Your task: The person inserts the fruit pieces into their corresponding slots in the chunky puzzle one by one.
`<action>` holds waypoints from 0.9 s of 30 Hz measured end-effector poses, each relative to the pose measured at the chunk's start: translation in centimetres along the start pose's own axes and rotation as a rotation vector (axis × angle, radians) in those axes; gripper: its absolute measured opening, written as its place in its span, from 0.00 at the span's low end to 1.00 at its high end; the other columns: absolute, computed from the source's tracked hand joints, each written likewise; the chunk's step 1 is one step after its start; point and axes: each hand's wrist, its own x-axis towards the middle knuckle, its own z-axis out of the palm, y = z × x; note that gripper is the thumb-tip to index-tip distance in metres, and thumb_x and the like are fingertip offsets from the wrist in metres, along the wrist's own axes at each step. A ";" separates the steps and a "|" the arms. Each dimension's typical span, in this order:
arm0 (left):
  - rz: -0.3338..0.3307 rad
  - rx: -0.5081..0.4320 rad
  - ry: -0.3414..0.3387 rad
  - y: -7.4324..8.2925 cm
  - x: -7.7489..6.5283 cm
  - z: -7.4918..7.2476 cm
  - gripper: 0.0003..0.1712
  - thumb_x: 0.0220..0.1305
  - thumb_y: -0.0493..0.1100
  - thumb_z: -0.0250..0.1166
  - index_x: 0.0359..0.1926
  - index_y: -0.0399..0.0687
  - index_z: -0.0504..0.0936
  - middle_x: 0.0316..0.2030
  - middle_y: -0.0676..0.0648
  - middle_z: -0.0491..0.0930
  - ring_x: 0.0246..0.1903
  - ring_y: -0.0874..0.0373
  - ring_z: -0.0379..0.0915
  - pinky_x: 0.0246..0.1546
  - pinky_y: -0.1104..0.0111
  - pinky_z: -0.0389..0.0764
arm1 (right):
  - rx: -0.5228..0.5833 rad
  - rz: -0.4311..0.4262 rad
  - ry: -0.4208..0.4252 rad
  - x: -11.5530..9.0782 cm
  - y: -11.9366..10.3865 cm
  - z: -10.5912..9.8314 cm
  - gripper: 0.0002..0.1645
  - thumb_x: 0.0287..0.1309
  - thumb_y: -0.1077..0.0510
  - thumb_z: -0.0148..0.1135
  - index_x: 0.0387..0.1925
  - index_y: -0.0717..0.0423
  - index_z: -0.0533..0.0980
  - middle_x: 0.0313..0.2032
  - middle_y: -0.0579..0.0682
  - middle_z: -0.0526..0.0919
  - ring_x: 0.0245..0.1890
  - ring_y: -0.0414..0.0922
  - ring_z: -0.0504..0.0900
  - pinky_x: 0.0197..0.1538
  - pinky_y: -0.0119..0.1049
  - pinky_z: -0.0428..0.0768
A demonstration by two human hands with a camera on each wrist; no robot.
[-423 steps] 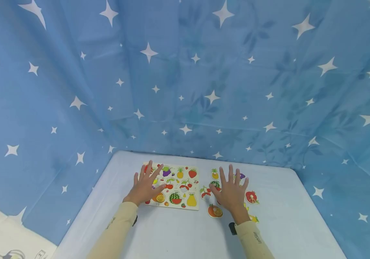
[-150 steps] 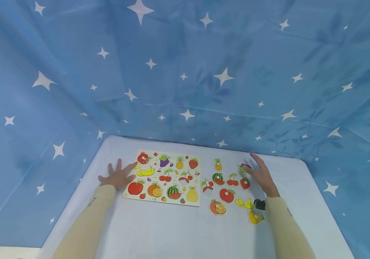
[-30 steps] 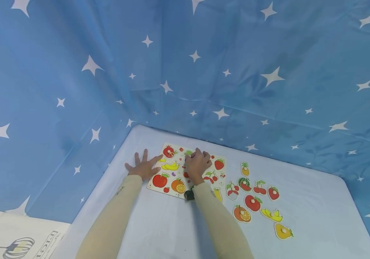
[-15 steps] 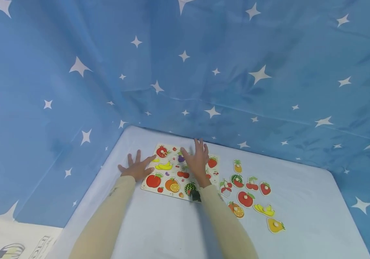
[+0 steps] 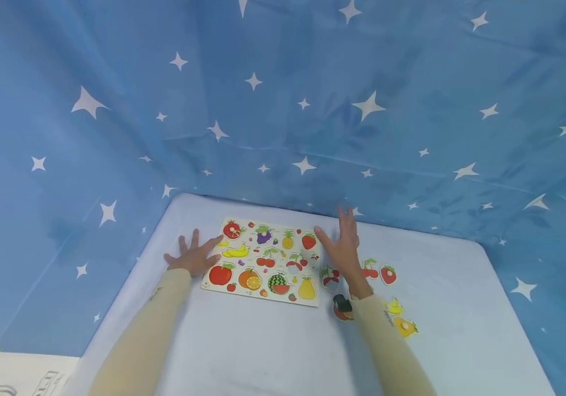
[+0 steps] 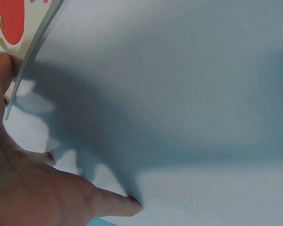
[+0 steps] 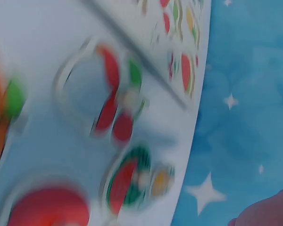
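A white fruit puzzle board [image 5: 280, 298] lies on the table, with printed fruit shapes. The grape piece [image 5: 264, 236] and the pomegranate piece [image 5: 231, 230] sit in its top row. My left hand [image 5: 192, 260] rests spread at the board's left edge, thumb [image 6: 2, 66] on it in the left wrist view. Fingers apart and holding nothing, my right hand [image 5: 344, 253] hovers just right of the board, over the loose pieces. It hides the watermelon piece [image 7: 125, 181] and pineapple piece [image 7: 161, 182] in the head view; the blurred right wrist view shows both.
Right of the board lie loose knobbed pieces: a red-and-white fruit [image 5: 331, 279], cherries [image 5: 369, 268], a strawberry [image 5: 388, 274], an orange [image 5: 344, 315], bananas [image 5: 394, 306] and a pear [image 5: 405, 326]. A starry blue curtain [image 5: 283, 110] stands behind the table.
The pomegranate piece, then the grape piece, went from the loose group onto the board. My right hand has let go of the grapes and moved right, off the board. The left hand stays put.
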 end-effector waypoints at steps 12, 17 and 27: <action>0.000 -0.014 0.005 -0.1 -0.9 -1.0 0.43 0.78 0.59 0.59 0.86 0.61 0.53 0.83 0.29 0.26 0.77 0.18 0.19 0.61 0.13 0.34 | -0.095 0.104 0.003 -3.8 4.0 -7.9 0.56 0.75 0.39 0.63 0.88 0.44 0.42 0.87 0.53 0.31 0.85 0.59 0.30 0.73 0.80 0.33; 0.007 -0.029 0.008 -0.3 -1.0 -1.2 0.43 0.78 0.60 0.58 0.86 0.62 0.53 0.83 0.29 0.25 0.77 0.19 0.18 0.60 0.13 0.32 | -0.094 0.146 0.010 -5.5 5.3 -9.9 0.57 0.74 0.38 0.63 0.88 0.43 0.41 0.87 0.51 0.31 0.85 0.59 0.30 0.72 0.81 0.34; 0.024 -0.013 -0.006 0.1 -0.2 -0.3 0.44 0.78 0.60 0.58 0.87 0.62 0.52 0.83 0.29 0.25 0.77 0.18 0.17 0.60 0.13 0.33 | -0.046 0.182 -0.019 -5.3 7.1 -10.2 0.57 0.74 0.41 0.67 0.88 0.40 0.42 0.87 0.48 0.33 0.85 0.58 0.29 0.74 0.79 0.35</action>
